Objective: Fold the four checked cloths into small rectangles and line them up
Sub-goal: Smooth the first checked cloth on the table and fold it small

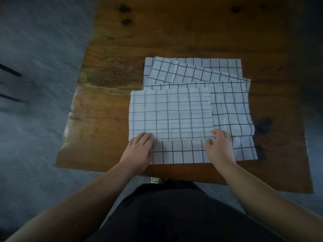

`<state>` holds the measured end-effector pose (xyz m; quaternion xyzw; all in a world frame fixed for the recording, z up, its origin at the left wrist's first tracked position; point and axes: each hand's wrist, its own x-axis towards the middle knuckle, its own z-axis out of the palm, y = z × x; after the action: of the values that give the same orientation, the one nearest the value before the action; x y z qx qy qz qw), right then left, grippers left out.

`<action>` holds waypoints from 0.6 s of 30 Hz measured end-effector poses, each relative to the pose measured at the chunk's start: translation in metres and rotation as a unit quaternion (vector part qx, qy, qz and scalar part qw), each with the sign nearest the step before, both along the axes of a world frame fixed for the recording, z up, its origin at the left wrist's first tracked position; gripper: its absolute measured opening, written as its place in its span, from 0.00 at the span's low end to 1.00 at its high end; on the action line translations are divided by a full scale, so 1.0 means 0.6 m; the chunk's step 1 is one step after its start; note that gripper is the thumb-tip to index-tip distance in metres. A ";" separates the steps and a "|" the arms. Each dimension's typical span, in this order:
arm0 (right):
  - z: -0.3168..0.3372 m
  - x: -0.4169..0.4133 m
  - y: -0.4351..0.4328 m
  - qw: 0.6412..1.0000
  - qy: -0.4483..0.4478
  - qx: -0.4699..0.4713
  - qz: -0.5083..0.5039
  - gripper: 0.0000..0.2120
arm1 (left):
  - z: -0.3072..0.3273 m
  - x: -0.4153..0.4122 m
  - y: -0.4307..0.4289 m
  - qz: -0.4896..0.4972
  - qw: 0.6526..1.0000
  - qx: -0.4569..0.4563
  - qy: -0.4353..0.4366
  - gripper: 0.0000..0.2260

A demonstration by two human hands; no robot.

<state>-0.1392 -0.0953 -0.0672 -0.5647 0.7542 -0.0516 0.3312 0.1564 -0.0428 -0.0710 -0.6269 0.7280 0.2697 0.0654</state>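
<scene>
From the left, bare wood of the worktop [97, 119] runs up to the pile. Our left grip [138, 149] rests on the near left corner of the top cloth [169, 114], with the fingers close together and fairly flat. We see nothing pinched.

The top cloth lies flat, left of the pile's middle. Its grid looks doubled, so we judge it thin enough to show a layer beneath, perhaps already folded once. It should be light, soft and limp. It will sag if lifted by one point and may drag its neighbours, so both near corners are the places to take it.

Our right grip [219, 145] lies on the near right corner, the fingers loosely spread and the thumb apart, clamped on nothing.

Beneath and to the right, a wide cloth [230, 109] lies creased. A skewed cloth [174, 72] and a far cloth [218, 64] lie overlapped behind it.

We can read no label, brand or writing anywhere.
</scene>
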 end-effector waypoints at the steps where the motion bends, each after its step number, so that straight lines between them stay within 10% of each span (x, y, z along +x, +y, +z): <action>1: 0.000 0.002 -0.013 1.000 -0.013 0.009 -0.023 0.23 | 0.003 -0.009 -0.009 0.015 1.000 -0.009 0.007 0.24; 18: 0.009 0.021 -0.073 0.989 0.008 0.117 -0.089 0.21 | -0.008 -0.050 -0.158 -0.007 0.996 0.054 -0.069 0.42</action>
<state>-0.1265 -0.1391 -0.0616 -0.4529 0.8051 0.0127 0.3828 0.1265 -0.1374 -0.0760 -0.6347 0.7102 0.2647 0.1508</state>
